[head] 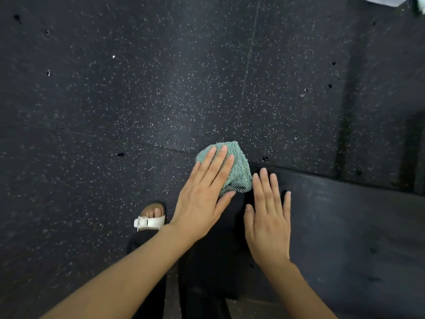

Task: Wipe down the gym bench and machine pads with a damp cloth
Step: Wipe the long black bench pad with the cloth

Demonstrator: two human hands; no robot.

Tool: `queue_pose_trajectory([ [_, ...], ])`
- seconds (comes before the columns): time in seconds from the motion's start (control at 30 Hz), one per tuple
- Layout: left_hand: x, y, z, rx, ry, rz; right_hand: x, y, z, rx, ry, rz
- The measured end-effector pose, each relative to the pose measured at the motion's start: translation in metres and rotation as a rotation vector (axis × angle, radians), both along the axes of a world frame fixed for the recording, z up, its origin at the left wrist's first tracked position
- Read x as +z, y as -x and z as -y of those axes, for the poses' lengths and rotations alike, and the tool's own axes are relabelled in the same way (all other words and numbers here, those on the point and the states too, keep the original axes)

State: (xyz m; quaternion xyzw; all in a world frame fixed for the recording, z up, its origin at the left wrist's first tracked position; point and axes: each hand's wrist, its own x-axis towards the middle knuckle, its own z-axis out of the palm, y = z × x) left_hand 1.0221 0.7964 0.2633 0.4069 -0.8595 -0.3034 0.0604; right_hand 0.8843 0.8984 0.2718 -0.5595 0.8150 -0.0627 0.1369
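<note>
- The cloth, teal and bunched, is seen at the far left corner of the black pad, partly hanging over the edge above the floor.
- The cloth is pressed flat by the left hand: fingers straight and close together on top, thumb laid along the near edge. Nothing is pinched or curled round.
- The right hand is laid flat on the bare pad, fingers slightly spread, nothing held. It is judged to be bracing.
- Key relation: the pad's long axis runs off to the right from the cloth, so most of the unwiped surface lies right of the left hand.
- The right hand is placed just beside the cloth, directly in that rightward path. It is judged that it has to be lifted or shifted before a long stroke.
- The left hand is the nearer one and is already on the cloth.
- A foot in a white sandal is seen on the floor, left of the pad.
- Dampness of the cloth cannot be told.
</note>
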Motion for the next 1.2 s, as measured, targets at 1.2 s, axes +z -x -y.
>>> queue_pose_trajectory([
  [1.2,-0.009,-0.054,-0.051,0.096,-0.356,-0.256,-0.012,-0.004,0.0,-0.001,0.036,-0.15],
])
